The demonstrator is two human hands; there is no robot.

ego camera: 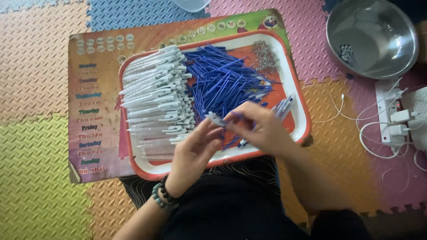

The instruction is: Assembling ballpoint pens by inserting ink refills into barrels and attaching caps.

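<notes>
Pen part pinched between both hands' fingertips

At frame centre my left hand and right hand pinch a small white pen part — perhaps a clip — above the red-rimmed tray, white barrels left, blue refills beside them.

Small pen part pinched between left hand and right hand, too blurred to identify. Tray near edge hidden beneath both hands. Clear container far beyond the hands, cut by the upper frame edge.
</notes>
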